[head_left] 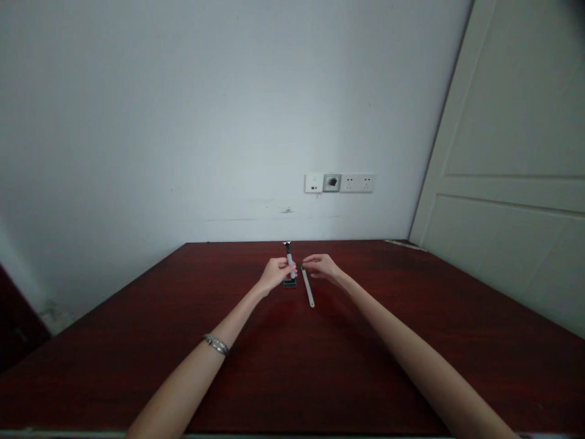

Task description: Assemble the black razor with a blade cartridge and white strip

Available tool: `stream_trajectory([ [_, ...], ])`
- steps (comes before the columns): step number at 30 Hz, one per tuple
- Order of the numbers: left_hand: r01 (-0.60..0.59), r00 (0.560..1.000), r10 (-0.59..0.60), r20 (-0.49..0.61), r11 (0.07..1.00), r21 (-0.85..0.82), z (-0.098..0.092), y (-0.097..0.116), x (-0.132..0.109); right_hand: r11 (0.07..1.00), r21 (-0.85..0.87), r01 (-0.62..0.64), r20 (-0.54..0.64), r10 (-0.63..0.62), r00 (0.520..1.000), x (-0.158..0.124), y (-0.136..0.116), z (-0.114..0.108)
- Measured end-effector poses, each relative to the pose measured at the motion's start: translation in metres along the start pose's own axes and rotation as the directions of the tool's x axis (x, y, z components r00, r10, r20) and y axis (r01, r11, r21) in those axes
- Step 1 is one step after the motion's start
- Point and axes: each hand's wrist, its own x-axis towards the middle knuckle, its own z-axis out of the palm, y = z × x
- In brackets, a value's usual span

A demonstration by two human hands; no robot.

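At the middle of the frame, the left hand (275, 273) pinches the light grey handle of a razor-like tool (290, 260) between thumb and fingers. The tool's long axis runs nearly up and down the frame, its T-shaped head at the top, pointing towards the wall (183, 122). A pale flat strip (309, 291) lies on the dark red desk (292, 372), just right of the tool and apart from it; its long axis slants from upper left to lower right. The right hand (323, 266) is the nearer one to the strip: its fingertips are at the strip's upper end, thumb and fingers parted with nothing seen between them, and whether a fingertip touches the strip I cannot tell. The strip's lower end reaches down the frame, free of either hand. Under the lower end of the tool, just right of the left hand, is a small dark case (289, 284), the only likely container; whether it touches the tool, or has anything inside, is too small to tell
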Motion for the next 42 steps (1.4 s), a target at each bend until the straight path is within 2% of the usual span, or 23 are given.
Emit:
stream_trajectory([
  [4,0.006,1.0,-0.006,-0.012,1.0,-0.019,0.0,-0.001,-0.001,0.94,-0.325,-0.103,0.008,0.112,0.994,0.014,0.014,-0.003],
  [9,-0.002,1.0,0.002,-0.008,1.0,0.004,0.0,0.0,-0.002,0.817,-0.557,-0.149,-0.075,0.129,0.989,0.018,0.017,0.008],
  [15,-0.008,1.0,0.008,-0.003,1.0,0.02,-0.001,-0.002,0.0,0.781,-0.597,-0.18,-0.138,0.121,0.983,0.02,0.014,0.014],
  [26,-0.038,0.999,0.037,0.014,0.998,0.05,-0.002,-0.006,0.001,0.737,-0.659,-0.149,-0.091,0.119,0.989,0.017,0.012,0.014],
  [30,-0.054,0.999,0.053,0.009,0.994,0.094,-0.003,-0.009,0.002,0.736,-0.675,-0.05,-0.072,0.002,0.997,0.011,0.003,0.002],
  [32,-0.073,0.997,0.072,0.009,0.99,0.123,-0.003,-0.011,0.003,0.728,-0.685,0.03,-0.071,-0.108,0.992,0.007,-0.001,-0.005],
  [34,-0.092,0.996,0.091,0.013,0.985,0.147,-0.004,-0.013,0.003,0.705,-0.694,0.149,-0.048,-0.252,0.967,0.003,-0.005,-0.012],
  [38,-0.117,0.993,0.115,0.022,0.971,0.207,-0.006,-0.013,0.004,0.61,-0.677,0.412,0.023,-0.541,0.841,-0.006,-0.016,-0.022],
  [42,-0.148,0.988,0.153,0.004,0.944,0.295,-0.01,-0.012,0.005,0.493,-0.667,0.558,0.082,-0.697,0.713,-0.02,-0.034,-0.028],
])
